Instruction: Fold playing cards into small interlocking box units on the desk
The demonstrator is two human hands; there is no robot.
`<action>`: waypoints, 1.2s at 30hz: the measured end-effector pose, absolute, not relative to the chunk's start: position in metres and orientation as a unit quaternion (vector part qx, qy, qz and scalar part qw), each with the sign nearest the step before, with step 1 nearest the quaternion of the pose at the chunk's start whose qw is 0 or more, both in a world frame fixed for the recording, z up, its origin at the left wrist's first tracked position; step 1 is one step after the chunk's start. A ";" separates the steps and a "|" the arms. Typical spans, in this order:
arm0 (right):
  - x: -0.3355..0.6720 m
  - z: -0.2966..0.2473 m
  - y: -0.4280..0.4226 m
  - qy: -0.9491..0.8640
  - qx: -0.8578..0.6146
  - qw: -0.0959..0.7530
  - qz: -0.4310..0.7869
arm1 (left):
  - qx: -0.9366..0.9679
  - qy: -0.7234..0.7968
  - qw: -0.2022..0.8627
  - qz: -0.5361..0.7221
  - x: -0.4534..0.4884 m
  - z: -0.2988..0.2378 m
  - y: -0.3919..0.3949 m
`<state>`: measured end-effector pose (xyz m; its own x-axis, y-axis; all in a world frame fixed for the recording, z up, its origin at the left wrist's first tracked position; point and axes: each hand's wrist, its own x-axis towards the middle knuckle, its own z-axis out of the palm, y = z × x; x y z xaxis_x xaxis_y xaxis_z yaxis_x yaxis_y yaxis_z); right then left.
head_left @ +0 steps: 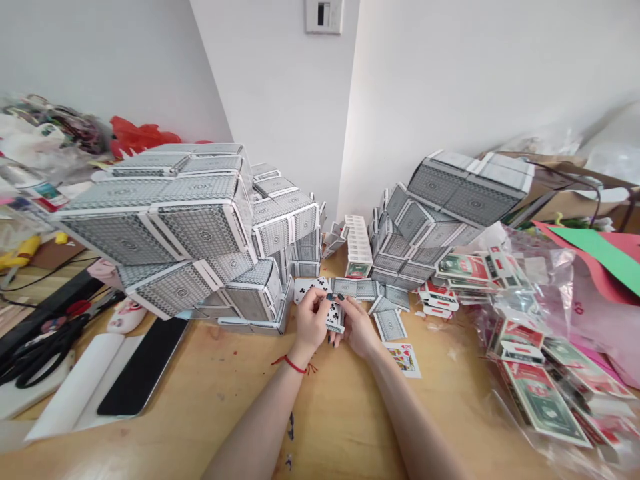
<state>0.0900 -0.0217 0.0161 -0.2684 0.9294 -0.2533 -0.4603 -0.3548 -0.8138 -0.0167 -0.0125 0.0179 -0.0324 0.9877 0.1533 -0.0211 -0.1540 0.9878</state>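
Between my hands, just above the table, is a playing card [335, 317] with black club pips facing up; its near edge looks folded, and whether more cards lie under it I cannot tell. My left hand [312, 320] pinches it from the left, a red string bracelet round the wrist. From the other side, the fingers of my right hand [358, 325] close on its right edge. Beyond them lies a face-up clubs card [305, 288], beside a row of grey-backed cards [367, 289]. Right of my right hand lie a loose grey-backed card [390, 325] and a king card [407, 361].
Stacked blocks of folded cards rise on the left [190, 233] and right [425, 227]. A row of upright card boxes [357, 241] stands between them. Green-and-red card boxes [545, 403] and plastic wrap spread rightward. A black phone [145, 367] and scissors [50, 347] lie left.
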 end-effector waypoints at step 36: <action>0.101 0.004 -0.018 -0.426 -0.371 0.495 0.660 | 0.489 0.508 0.480 0.522 -0.017 0.006 0.004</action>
